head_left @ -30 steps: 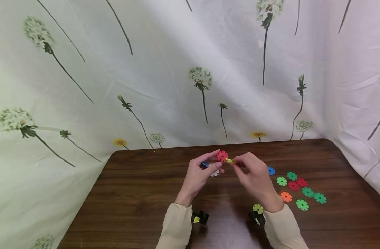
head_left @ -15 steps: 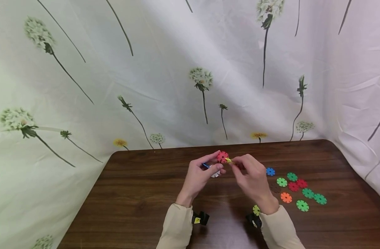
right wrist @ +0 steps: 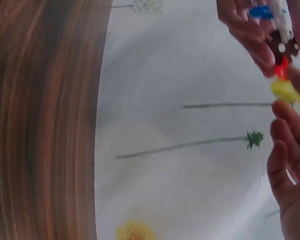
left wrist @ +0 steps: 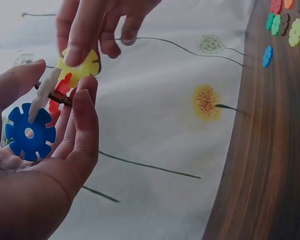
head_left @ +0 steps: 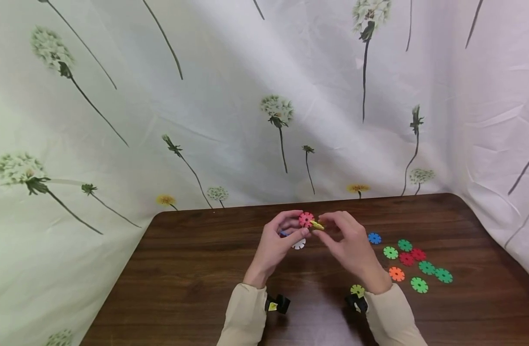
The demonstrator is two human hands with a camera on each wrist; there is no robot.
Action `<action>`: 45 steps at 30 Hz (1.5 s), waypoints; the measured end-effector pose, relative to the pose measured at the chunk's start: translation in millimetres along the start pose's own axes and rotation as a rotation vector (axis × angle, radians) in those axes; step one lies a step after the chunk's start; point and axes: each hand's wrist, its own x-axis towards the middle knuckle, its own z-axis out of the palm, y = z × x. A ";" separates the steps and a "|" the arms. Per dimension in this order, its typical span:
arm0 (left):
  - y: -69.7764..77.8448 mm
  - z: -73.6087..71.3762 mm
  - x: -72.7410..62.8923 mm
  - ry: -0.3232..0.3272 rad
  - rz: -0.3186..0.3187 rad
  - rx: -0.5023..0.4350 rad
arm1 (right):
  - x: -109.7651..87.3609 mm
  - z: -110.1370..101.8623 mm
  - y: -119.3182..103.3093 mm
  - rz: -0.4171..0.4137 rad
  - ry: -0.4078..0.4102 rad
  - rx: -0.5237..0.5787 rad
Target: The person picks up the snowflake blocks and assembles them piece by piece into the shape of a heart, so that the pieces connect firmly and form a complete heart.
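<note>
Several notched plastic discs are slotted into a chain between my hands, above the table. My left hand (head_left: 270,247) holds the chain with fingers curled round it and the thumb on the near side. In the left wrist view the blue disc (left wrist: 17,140) faces the camera, the white disc (left wrist: 44,92) stands edge-on beside it, and the brown disc (left wrist: 59,97) is largely hidden. A red disc (head_left: 306,219) shows upright at the left fingertips. My right hand (head_left: 353,247) pinches a yellow disc (left wrist: 85,70), whose edge meets the red one.
Loose discs lie on the dark wooden table (head_left: 195,274) to the right: a blue disc (head_left: 374,238), an orange disc (head_left: 396,274), several green ones and red ones. A yellow-green disc (head_left: 357,290) lies by the right wrist. A flowered cloth (head_left: 230,120) hangs behind.
The yellow disc, earlier nearly edge-on in the right fingertips, now shows more of its face against the red disc. The right fingers have spread a little; the left hand keeps its hold.
</note>
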 end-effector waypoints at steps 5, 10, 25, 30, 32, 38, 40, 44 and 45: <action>-0.7 -2.0 -0.4 0.003 -0.011 -0.038 | -1.9 -10.5 13.1 0.041 0.000 0.079; -1.4 -3.3 0.2 -0.008 -0.007 -0.069 | -6.7 -27.5 34.4 0.229 0.083 0.107; -0.5 -3.8 -0.2 -0.014 -0.016 -0.094 | -43.4 -72.9 101.9 0.706 -0.353 -0.227; 0.8 -4.8 -0.5 -0.003 -0.012 -0.074 | -47.7 -69.2 104.5 0.753 -0.510 -0.291; 1.3 -4.7 -0.1 -0.003 -0.010 -0.074 | -47.5 -67.0 104.0 0.767 -0.537 -0.301; 0.9 -5.1 0.8 -0.015 -0.005 -0.072 | -48.0 -62.0 101.8 0.798 -0.585 -0.307; 0.4 -5.3 0.7 -0.017 -0.004 -0.071 | -48.5 -61.1 101.4 0.804 -0.589 -0.305; -0.1 -5.7 0.1 -0.017 -0.002 -0.076 | -46.7 -61.1 100.5 0.806 -0.598 -0.300; -0.1 -5.9 -0.1 -0.018 -0.001 -0.080 | -45.9 -61.4 100.6 0.811 -0.606 -0.301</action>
